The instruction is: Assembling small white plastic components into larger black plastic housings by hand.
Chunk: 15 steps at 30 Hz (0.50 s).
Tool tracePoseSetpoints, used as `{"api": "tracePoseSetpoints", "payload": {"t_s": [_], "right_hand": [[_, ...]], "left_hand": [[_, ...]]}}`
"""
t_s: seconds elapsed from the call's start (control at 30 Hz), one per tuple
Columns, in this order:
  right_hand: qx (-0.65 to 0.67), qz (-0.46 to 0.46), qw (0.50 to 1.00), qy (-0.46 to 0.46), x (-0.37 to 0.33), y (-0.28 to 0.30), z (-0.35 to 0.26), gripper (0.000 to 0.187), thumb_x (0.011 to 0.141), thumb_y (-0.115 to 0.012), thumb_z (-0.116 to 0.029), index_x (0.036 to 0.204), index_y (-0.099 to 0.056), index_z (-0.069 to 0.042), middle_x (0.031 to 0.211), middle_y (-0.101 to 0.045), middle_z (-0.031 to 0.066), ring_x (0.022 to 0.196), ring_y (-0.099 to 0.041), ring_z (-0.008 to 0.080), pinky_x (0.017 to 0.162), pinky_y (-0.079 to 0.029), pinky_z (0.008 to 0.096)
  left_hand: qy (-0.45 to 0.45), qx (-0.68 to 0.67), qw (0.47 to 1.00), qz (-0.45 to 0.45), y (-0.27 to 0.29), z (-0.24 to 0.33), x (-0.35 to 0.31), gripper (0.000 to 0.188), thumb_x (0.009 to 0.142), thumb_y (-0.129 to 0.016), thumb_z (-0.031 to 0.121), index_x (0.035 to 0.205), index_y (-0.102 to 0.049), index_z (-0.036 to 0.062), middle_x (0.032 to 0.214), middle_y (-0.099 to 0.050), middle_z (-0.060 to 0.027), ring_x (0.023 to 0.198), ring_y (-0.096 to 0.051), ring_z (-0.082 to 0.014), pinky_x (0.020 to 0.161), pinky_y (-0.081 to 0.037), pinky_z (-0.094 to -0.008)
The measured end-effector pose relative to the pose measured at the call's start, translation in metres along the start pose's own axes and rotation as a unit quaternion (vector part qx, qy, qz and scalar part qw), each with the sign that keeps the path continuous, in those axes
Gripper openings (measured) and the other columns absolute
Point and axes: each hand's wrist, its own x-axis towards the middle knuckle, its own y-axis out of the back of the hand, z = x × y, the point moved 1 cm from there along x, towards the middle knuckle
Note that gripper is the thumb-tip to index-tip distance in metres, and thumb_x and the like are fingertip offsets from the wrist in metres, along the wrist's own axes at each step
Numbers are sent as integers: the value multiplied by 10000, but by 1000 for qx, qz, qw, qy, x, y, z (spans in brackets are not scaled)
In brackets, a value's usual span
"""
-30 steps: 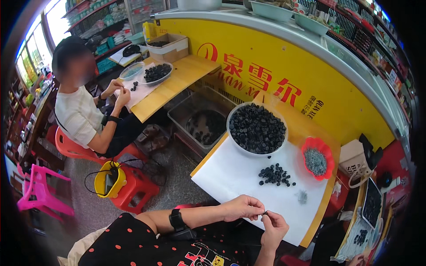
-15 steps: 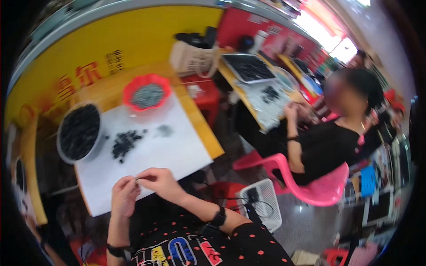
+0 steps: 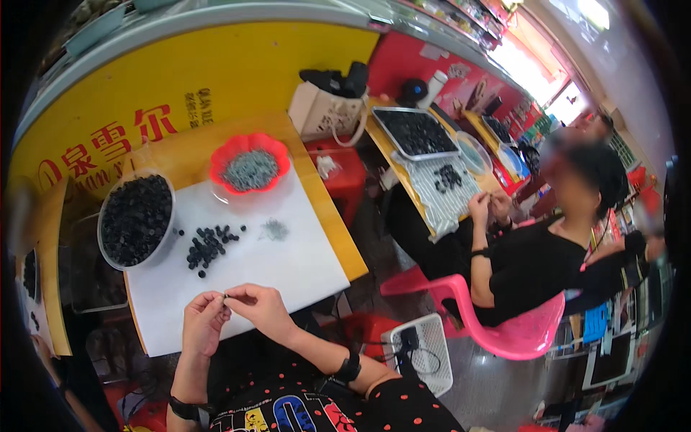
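Note:
Above the near edge of the white-covered table, my left hand (image 3: 201, 322) and my right hand (image 3: 262, 309) meet fingertip to fingertip. Both are closed in a pinch on one small dark piece (image 3: 227, 297), mostly covered by the fingers. Just beyond them lies a loose group of small round black pieces (image 3: 207, 246) on the white sheet (image 3: 288, 263). Beside it is a little heap of grey-green bits (image 3: 274, 230). A clear tub (image 3: 173, 234) full of black pieces stands at the left. Farther back, a red scalloped bowl (image 3: 217, 173) holds more grey-green bits.
A co-worker (image 3: 536, 252) on a pink chair (image 3: 518, 342) works at another table on the right, with a tray of black pieces (image 3: 417, 133). A white basket (image 3: 439, 374) with cables stands by my right elbow. A cream bag (image 3: 324, 115) sits on a red stool (image 3: 345, 176).
The view has shifted slightly, and the picture is sharper. My hands keep their pinch on the small piece at nearly the same place above the table edge.

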Motion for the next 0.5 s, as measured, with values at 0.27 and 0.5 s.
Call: {"api": "tracePoseSetpoints", "payload": {"t_s": [0.27, 0.5], "right_hand": [[-61, 3, 998, 13, 8, -9, 4, 220, 852, -679, -77, 1039, -666, 38, 940, -692, 75, 839, -631, 90, 752, -510, 223], [-81, 48, 994, 45, 0, -8, 7, 175, 834, -687, -26, 994, -675, 45, 903, -687, 69, 807, -624, 90, 726, -503, 218]], "left_hand": [[-15, 35, 998, 56, 12, 8, -1, 110, 882, -623, 62, 939, -641, -31, 794, -641, -71, 672, -608, -138, 633, -504, -243], [13, 59, 998, 37, 11, 0, 0, 176, 868, -663, 110, 969, -655, -33, 866, -653, -74, 749, -628, -142, 682, -514, -255]]}}
